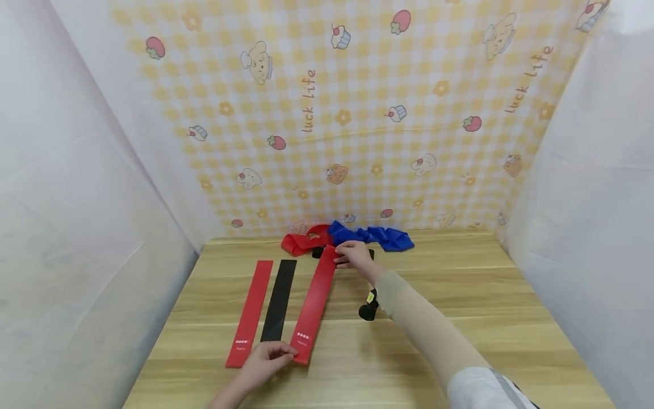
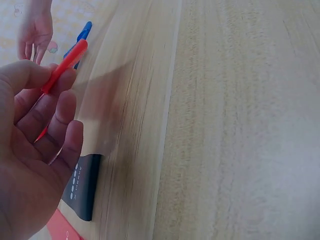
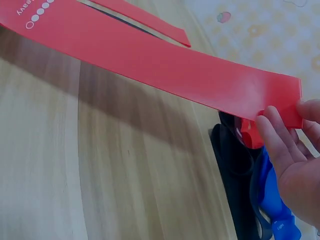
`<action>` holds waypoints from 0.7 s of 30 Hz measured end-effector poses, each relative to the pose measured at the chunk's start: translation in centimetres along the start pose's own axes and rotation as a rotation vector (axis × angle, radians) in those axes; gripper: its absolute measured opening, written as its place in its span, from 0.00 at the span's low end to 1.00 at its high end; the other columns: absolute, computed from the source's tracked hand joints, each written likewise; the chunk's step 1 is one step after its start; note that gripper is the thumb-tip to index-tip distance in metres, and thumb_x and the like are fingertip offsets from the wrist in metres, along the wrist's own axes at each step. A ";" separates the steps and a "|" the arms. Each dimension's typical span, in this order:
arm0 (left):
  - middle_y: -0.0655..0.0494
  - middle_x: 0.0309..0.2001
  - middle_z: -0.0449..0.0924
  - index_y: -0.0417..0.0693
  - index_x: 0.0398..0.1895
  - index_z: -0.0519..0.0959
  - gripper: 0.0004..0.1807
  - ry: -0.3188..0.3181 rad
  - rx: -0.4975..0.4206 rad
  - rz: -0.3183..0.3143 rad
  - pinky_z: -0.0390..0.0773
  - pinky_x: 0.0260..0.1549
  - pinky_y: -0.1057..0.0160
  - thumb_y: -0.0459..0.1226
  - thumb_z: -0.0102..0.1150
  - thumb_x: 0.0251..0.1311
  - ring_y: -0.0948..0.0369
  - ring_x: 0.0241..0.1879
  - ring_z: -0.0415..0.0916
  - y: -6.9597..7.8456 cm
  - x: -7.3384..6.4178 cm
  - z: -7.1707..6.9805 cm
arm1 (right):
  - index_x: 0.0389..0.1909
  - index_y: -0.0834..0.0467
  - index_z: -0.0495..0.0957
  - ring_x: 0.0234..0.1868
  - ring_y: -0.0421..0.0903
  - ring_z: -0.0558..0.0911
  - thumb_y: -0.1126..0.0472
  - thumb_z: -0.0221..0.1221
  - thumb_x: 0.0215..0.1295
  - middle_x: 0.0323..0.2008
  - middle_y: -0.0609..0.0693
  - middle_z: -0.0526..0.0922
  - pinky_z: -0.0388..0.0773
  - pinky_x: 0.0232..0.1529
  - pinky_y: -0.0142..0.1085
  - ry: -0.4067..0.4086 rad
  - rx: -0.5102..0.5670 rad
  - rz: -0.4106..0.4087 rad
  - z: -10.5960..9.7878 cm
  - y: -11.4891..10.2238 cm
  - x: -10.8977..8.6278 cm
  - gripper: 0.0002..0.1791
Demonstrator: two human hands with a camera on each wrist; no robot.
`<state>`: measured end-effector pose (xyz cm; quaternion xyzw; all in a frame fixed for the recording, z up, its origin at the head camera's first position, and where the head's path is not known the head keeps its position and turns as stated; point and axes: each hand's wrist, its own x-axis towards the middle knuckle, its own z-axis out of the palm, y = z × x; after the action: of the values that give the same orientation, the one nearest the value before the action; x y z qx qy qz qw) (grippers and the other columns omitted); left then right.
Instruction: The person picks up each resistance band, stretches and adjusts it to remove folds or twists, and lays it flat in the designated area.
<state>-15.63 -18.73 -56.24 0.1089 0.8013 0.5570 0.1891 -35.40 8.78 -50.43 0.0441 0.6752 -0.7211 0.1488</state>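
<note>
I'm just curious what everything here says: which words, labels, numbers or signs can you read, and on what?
"luck life": twice on the checked backdrop.
"Heavy": on the held red band, beside five circles, four filled.
Black band: pale dots; lettering too blurred.
Flat red band: dots; lettering too small.
Yellow tag: too small.
No numbers readable.

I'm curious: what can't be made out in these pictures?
Head view: any writing on the yellow label, too small.
Head view: the middle of the black bundle, covered by the right hand and held red strip.
Left wrist view: most of the black strip, hidden by the left hand.
Right wrist view: the held red strip's near end, cut off by the left edge.
</note>
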 end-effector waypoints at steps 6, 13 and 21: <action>0.48 0.31 0.81 0.42 0.40 0.85 0.08 0.014 -0.007 -0.035 0.74 0.20 0.66 0.37 0.62 0.62 0.59 0.25 0.73 0.1 -0.5 -0.2 | 0.47 0.68 0.78 0.34 0.50 0.85 0.66 0.57 0.68 0.43 0.61 0.82 0.75 0.51 0.55 -0.002 -0.029 0.002 1.2 0.6 0.9 0.11; 0.50 0.32 0.81 0.43 0.43 0.85 0.11 0.007 -0.041 -0.098 0.76 0.23 0.65 0.39 0.63 0.63 0.57 0.27 0.75 -0.1 -0.8 0.0 | 0.45 0.68 0.79 0.37 0.52 0.86 0.65 0.58 0.68 0.43 0.61 0.83 0.77 0.50 0.53 0.003 -0.052 0.009 2.5 1.3 2.0 0.10; 0.51 0.32 0.81 0.44 0.44 0.85 0.11 0.002 -0.038 -0.124 0.76 0.24 0.64 0.38 0.62 0.63 0.57 0.28 0.76 -0.5 -0.8 -0.2 | 0.45 0.68 0.78 0.46 0.60 0.83 0.66 0.57 0.69 0.42 0.62 0.82 0.76 0.51 0.53 -0.005 -0.065 0.009 4.6 1.5 2.5 0.10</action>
<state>-14.97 -19.36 -56.55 0.0548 0.7959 0.5595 0.2248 -36.72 3.82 -52.16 0.0404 0.6978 -0.6982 0.1548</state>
